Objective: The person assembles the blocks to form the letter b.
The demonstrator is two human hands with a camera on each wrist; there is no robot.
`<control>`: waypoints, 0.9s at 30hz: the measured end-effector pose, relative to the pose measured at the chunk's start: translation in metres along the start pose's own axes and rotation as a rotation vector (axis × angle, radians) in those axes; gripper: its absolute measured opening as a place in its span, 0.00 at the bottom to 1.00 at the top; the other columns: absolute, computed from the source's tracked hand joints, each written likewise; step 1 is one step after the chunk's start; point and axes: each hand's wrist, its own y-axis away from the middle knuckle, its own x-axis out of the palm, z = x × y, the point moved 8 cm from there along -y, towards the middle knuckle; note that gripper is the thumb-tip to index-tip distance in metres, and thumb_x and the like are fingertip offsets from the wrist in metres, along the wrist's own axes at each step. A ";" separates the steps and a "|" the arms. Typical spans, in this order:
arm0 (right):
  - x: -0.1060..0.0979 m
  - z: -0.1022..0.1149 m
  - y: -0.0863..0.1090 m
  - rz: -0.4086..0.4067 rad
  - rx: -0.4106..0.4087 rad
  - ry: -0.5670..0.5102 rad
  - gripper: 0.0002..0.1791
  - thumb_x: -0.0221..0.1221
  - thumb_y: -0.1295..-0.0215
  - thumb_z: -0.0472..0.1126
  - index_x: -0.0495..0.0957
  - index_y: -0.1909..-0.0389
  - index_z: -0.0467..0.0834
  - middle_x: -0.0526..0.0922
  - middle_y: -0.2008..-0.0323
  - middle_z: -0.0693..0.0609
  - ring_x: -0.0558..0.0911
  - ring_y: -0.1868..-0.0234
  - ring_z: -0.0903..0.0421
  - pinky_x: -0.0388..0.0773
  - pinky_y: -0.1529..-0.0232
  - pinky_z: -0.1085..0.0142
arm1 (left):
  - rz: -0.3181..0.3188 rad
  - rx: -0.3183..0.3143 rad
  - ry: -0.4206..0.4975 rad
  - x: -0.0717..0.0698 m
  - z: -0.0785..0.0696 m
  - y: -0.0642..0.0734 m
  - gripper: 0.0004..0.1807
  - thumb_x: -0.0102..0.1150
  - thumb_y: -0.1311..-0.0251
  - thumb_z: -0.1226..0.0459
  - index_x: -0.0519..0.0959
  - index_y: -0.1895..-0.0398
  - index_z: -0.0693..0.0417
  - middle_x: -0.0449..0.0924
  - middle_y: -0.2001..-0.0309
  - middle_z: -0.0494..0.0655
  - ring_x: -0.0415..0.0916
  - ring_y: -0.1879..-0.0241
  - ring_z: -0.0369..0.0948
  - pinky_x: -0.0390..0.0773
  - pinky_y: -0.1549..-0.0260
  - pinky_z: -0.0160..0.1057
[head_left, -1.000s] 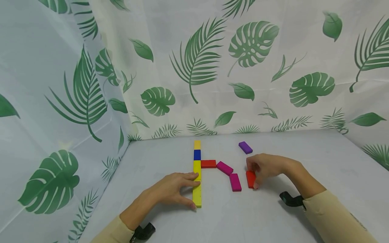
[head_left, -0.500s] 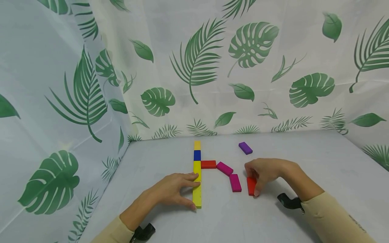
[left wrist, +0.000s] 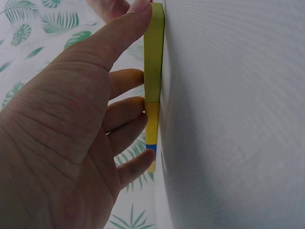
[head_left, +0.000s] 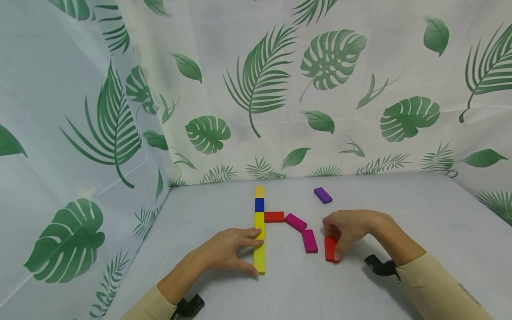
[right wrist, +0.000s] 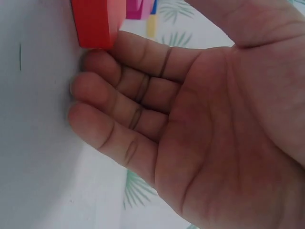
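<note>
My left hand (head_left: 226, 246) rests its straight fingers and thumb along a column of flat blocks. The column runs from a near yellow block (head_left: 259, 261) through a second yellow one (head_left: 259, 218) and a blue block (head_left: 259, 205) to a pale orange block (head_left: 260, 191). Out of its right side come a red block (head_left: 274, 217), a tilted magenta block (head_left: 296, 222) and a lower magenta block (head_left: 310, 241). On the table right of these, my right hand (head_left: 356, 226) pinches another red block (head_left: 330, 250) lengthwise between thumb and fingers, apart from the lower magenta one.
A purple block (head_left: 323, 195) lies alone beyond the right hand. White cloth covers the table (head_left: 296, 289), and a leaf-printed curtain (head_left: 276, 146) stands behind and to the left. A dark wrist camera mount (head_left: 380, 266) hangs beside the right wrist.
My right hand has drawn the red block toward me, past the level of the lower magenta block. The left hand and the other blocks have kept their places.
</note>
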 end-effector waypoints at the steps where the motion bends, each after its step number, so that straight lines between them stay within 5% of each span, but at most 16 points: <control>1: -0.001 -0.001 0.001 0.000 -0.010 -0.003 0.26 0.82 0.56 0.46 0.77 0.60 0.48 0.79 0.67 0.54 0.77 0.60 0.53 0.76 0.61 0.59 | 0.000 -0.001 0.002 0.000 0.000 0.000 0.46 0.68 0.48 0.30 0.75 0.27 0.37 0.66 0.23 0.35 0.61 0.22 0.35 0.68 0.25 0.48; 27: 0.008 0.006 -0.003 0.076 -0.071 -0.104 0.13 0.78 0.49 0.39 0.82 0.68 0.49 0.82 0.71 0.55 0.80 0.64 0.55 0.77 0.62 0.62 | 0.004 -0.013 0.012 0.001 0.001 -0.001 0.46 0.67 0.48 0.29 0.75 0.27 0.36 0.66 0.23 0.34 0.61 0.22 0.34 0.68 0.25 0.49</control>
